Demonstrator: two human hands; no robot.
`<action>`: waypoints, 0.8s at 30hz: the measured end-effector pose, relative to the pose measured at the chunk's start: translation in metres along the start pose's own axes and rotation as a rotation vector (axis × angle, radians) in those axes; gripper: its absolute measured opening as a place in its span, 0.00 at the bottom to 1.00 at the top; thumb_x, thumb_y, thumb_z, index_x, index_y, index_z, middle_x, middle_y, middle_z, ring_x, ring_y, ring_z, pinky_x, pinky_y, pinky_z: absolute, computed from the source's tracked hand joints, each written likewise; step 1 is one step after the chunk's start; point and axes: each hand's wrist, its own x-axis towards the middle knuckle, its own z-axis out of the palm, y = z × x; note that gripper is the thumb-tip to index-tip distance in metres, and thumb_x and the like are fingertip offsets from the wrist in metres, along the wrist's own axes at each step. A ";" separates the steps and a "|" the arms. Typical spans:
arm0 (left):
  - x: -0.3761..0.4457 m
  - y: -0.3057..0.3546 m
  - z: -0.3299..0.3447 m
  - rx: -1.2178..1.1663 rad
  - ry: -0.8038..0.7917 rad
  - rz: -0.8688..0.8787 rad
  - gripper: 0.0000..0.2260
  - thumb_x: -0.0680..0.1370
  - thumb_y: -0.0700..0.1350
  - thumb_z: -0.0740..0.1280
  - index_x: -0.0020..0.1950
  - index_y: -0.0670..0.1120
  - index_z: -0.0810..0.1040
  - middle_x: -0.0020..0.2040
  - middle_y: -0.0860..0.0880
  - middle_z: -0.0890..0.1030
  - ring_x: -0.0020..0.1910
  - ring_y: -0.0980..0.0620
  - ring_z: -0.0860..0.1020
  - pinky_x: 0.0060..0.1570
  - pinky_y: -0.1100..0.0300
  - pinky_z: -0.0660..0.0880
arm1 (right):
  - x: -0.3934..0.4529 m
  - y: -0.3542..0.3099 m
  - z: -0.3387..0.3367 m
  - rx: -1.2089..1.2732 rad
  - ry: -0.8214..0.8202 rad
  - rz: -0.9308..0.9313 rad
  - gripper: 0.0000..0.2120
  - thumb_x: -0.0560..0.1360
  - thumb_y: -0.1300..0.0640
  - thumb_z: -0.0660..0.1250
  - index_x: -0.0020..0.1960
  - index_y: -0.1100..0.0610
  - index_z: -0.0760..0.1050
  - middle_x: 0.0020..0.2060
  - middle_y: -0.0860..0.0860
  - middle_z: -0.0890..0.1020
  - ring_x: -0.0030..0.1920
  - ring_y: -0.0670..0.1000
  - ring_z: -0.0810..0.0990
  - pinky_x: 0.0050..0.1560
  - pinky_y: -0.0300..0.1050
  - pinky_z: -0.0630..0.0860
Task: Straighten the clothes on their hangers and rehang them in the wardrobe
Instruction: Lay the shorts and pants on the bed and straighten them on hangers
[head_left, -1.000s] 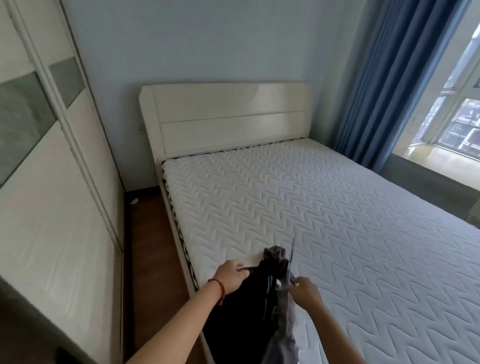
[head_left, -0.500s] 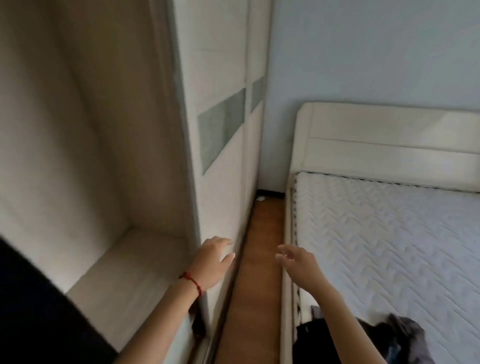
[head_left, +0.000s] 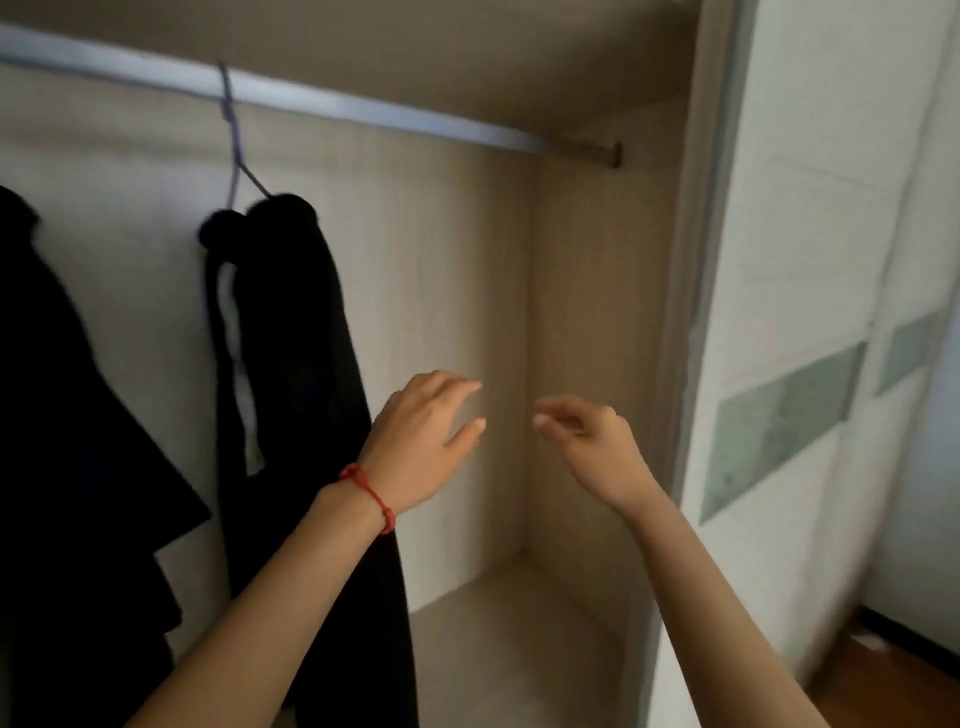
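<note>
I face the open wardrobe. A black garment (head_left: 296, 364) hangs bunched on a purple wire hanger (head_left: 234, 130) from the silver rail (head_left: 363, 111). Another black garment (head_left: 67, 415) hangs at the far left, its top cut off by the frame edge. My left hand (head_left: 426, 436), with a red string on the wrist, is raised just right of the bunched garment, fingers apart and holding nothing. My right hand (head_left: 587, 441) is raised beside it in front of the wardrobe's inner corner, fingers loosely curled and empty.
The wardrobe's right section has a bare back panel (head_left: 457, 312) and a pale shelf floor (head_left: 519, 639). A white sliding door (head_left: 810, 312) with grey-green panels stands at the right. A strip of wooden floor (head_left: 893, 686) shows at the lower right.
One second ago both hands held dark clothes over the bed. They let go, the view swung left to the wardrobe, and both hands are now raised and empty inside it.
</note>
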 end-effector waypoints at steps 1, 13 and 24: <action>0.006 -0.001 -0.014 0.059 0.039 0.009 0.22 0.75 0.53 0.55 0.66 0.45 0.71 0.65 0.48 0.74 0.66 0.48 0.70 0.64 0.54 0.67 | 0.015 -0.014 0.003 0.013 -0.005 -0.052 0.13 0.75 0.56 0.66 0.58 0.58 0.78 0.52 0.52 0.83 0.47 0.43 0.77 0.42 0.24 0.66; 0.008 -0.029 -0.180 0.552 0.489 -0.080 0.23 0.73 0.54 0.57 0.60 0.41 0.76 0.58 0.41 0.78 0.60 0.41 0.74 0.60 0.46 0.70 | 0.116 -0.188 0.042 0.277 -0.153 -0.355 0.22 0.75 0.43 0.61 0.49 0.62 0.79 0.48 0.58 0.83 0.52 0.58 0.80 0.56 0.56 0.76; -0.006 -0.121 -0.253 0.419 0.300 -0.992 0.21 0.75 0.54 0.62 0.53 0.36 0.76 0.54 0.36 0.79 0.47 0.39 0.76 0.44 0.57 0.71 | 0.143 -0.242 0.081 -0.106 -0.409 -0.257 0.14 0.70 0.52 0.70 0.41 0.60 0.68 0.44 0.57 0.76 0.43 0.58 0.79 0.42 0.49 0.79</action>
